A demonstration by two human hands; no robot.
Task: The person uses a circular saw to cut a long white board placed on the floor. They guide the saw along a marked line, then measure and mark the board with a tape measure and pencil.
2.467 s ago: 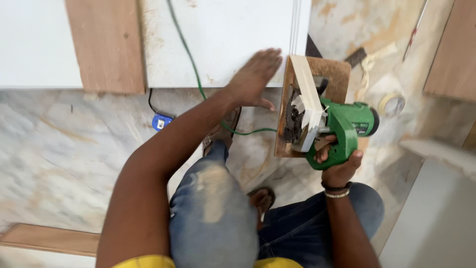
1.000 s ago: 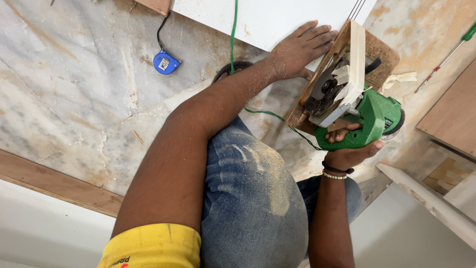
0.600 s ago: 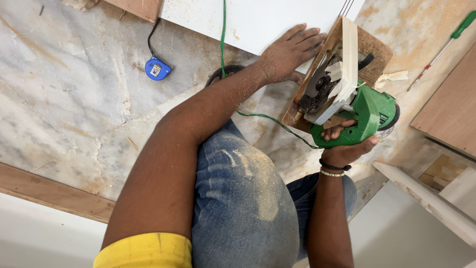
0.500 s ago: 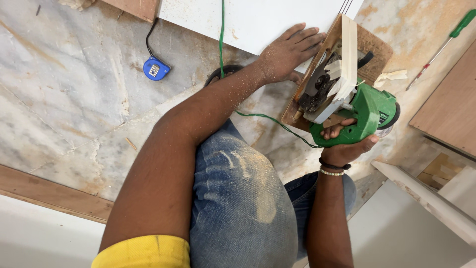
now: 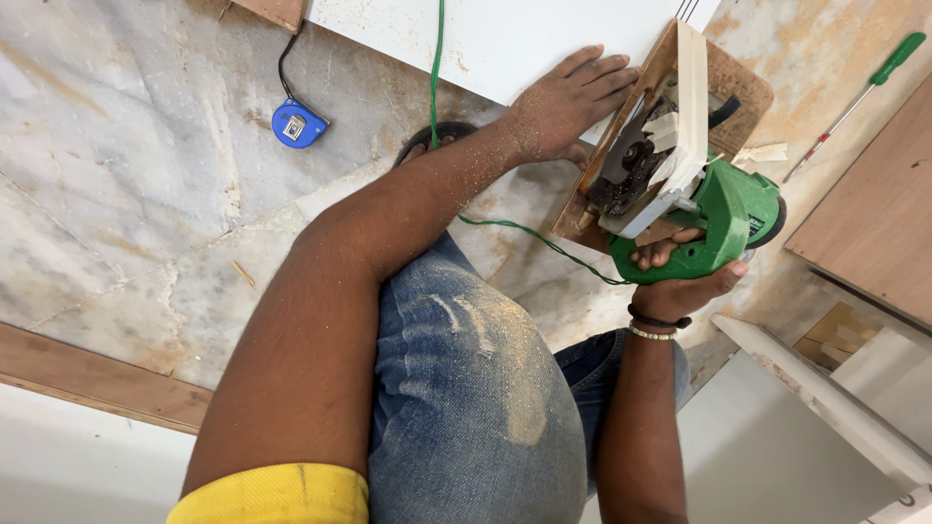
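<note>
Right hand [image 5: 680, 277] wrapped tight round green circular saw [image 5: 723, 218] handle, left hand [image 5: 568, 102] spread flat on white board [image 5: 544, 39] beside it, wooden jig [image 5: 728, 82] fixed to saw, sawdust-flecked.

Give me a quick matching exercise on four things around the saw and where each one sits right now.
Things:
1. blue tape measure
2. green screwdriver
3. left hand
4. right hand

Places:
A. gripping the green saw
B. flat on the white board
C. on the marble floor, upper left
D. on the floor, far upper right

Pairs: 1-C, 2-D, 3-B, 4-A
</note>
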